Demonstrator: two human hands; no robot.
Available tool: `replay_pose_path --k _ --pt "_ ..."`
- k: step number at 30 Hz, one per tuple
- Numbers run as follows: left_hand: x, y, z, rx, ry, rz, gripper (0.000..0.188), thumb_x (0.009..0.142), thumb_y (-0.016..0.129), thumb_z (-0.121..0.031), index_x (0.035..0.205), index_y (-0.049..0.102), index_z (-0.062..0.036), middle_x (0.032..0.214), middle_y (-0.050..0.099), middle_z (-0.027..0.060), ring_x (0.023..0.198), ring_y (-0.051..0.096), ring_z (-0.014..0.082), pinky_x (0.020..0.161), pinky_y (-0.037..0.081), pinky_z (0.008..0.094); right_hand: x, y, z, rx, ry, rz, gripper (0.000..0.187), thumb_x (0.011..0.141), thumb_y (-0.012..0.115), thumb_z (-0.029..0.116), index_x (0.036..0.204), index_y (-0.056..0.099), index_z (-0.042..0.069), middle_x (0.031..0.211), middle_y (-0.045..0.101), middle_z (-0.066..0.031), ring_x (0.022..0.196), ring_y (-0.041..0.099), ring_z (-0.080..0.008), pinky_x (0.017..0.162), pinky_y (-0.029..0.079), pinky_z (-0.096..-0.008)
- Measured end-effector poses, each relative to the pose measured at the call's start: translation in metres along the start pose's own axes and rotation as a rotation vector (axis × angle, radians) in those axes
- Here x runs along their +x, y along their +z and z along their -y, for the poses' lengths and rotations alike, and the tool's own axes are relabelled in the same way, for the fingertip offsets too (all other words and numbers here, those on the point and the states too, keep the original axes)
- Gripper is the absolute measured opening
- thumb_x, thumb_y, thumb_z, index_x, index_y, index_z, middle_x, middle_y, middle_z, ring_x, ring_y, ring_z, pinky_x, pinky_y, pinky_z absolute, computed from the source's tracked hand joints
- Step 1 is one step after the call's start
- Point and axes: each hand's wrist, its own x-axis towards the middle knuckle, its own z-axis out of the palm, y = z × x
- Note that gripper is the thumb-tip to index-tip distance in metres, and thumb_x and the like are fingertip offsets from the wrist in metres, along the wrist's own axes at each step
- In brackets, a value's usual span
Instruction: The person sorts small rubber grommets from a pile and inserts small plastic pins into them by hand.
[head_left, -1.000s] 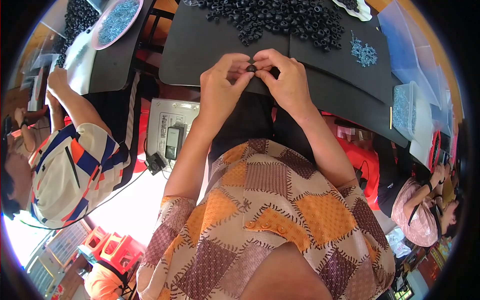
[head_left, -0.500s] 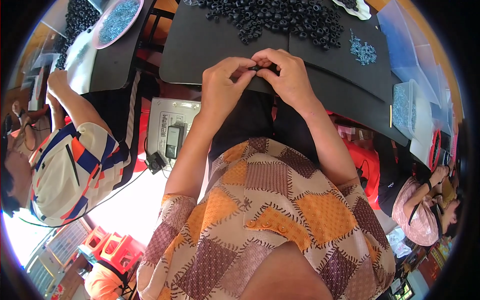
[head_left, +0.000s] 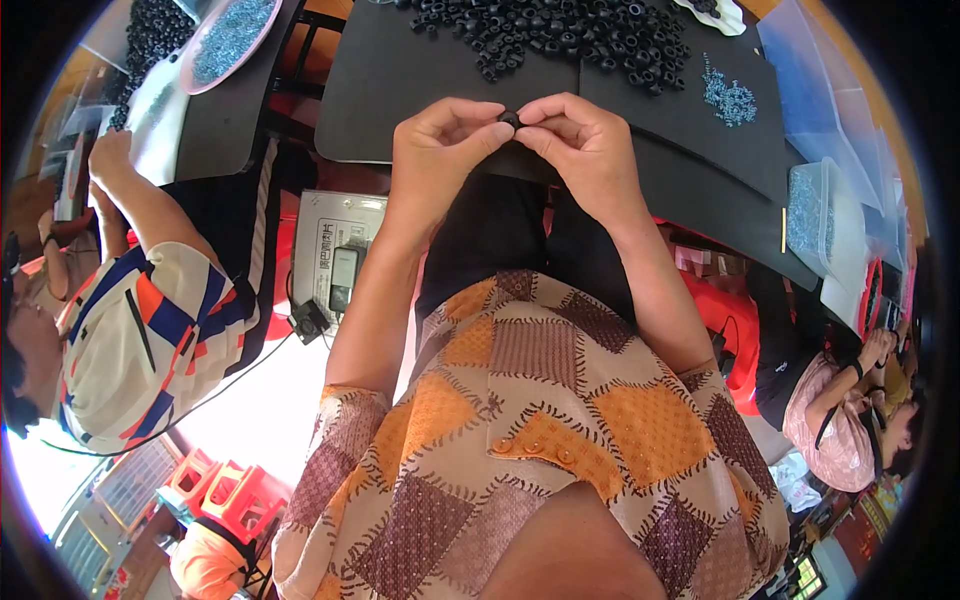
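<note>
A small round black piece point(head_left: 510, 119), with a hollow-looking face, is held up between my hands near the table's front edge. The thumb and forefinger of my left hand point(head_left: 440, 150) close on its left side. From the other side, my right hand point(head_left: 588, 152) pinches it with its fingertips. Just beyond lies a wide heap of similar black pieces point(head_left: 570, 40), many showing round openings. To the right of the heap is a small pile of tiny clear bluish parts point(head_left: 730, 98).
The black table point(head_left: 420, 85) has a raised edge on its right part. A clear plastic box point(head_left: 808, 215) stands at the right. On the left, a co-worker's hand point(head_left: 110, 155) is beside a pink-rimmed tray point(head_left: 187, 75) of bluish parts. A carton point(head_left: 320, 225) sits below the table.
My hands have spread slightly apart, and the black piece between my fingertips has turned and risen a little, showing its round face more.
</note>
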Motion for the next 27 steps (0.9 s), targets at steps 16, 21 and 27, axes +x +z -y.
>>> replay_pose_path --k 16,21,27 --pt "0.001 -0.005 0.005 -0.392 -0.160 0.078 0.022 0.090 0.073 0.000 0.112 0.069 0.0001 0.101 0.073 0.0099 0.091 0.072 0.0169 0.083 0.059 0.0258 -0.003 -0.004 0.015 0.094 -0.034 0.012 0.013 0.087 0.074 -0.003 0.101 0.072 -0.002 0.091 0.074 -0.0064 0.085 0.071 -0.0097 0.078 0.057 -0.0239" --pt "0.002 -0.006 0.007 -0.415 -0.164 0.099 0.021 0.091 0.073 0.000 0.112 0.069 0.0005 0.100 0.073 0.0106 0.092 0.072 0.0177 0.083 0.059 0.0256 -0.002 -0.005 0.014 0.104 -0.094 -0.002 0.013 0.087 0.074 -0.002 0.100 0.072 -0.002 0.090 0.075 -0.0062 0.086 0.071 -0.0101 0.079 0.058 -0.0245" --pt "0.001 -0.005 0.008 -0.372 -0.140 0.101 0.021 0.091 0.072 0.001 0.113 0.069 0.0009 0.100 0.073 0.0108 0.092 0.073 0.0180 0.082 0.059 0.0260 -0.001 -0.007 0.013 0.064 -0.065 0.000 0.011 0.086 0.075 -0.001 0.096 0.073 -0.002 0.089 0.075 -0.0050 0.084 0.071 -0.0094 0.077 0.058 -0.0240"
